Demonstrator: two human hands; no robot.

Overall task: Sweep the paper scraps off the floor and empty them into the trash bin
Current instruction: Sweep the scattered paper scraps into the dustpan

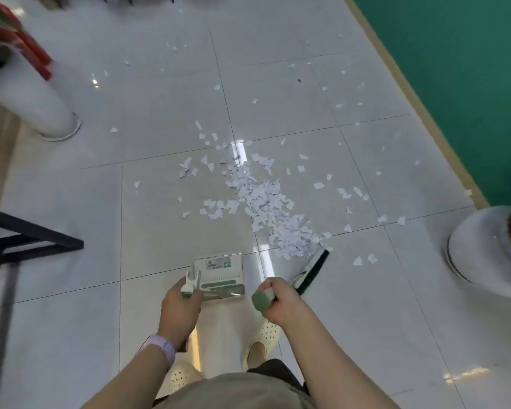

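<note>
White paper scraps (266,208) lie in a dense heap on the pale tiled floor, with loose bits scattered far beyond it. My right hand (281,302) grips the green-capped broom handle (261,301); the dark broom head (313,271) rests on the floor at the near right edge of the heap. My left hand (180,305) grips the handle of a white and green dustpan (219,274), which stands on the floor just left of the broom and holds no scraps that I can see. No trash bin is clearly in view.
A white round planter (484,255) stands at the right, another white pot (42,104) at the far left. A black metal frame (27,240) juts in from the left. A green wall (455,69) with a tan baseboard borders the right. My feet wear cream clogs (263,335).
</note>
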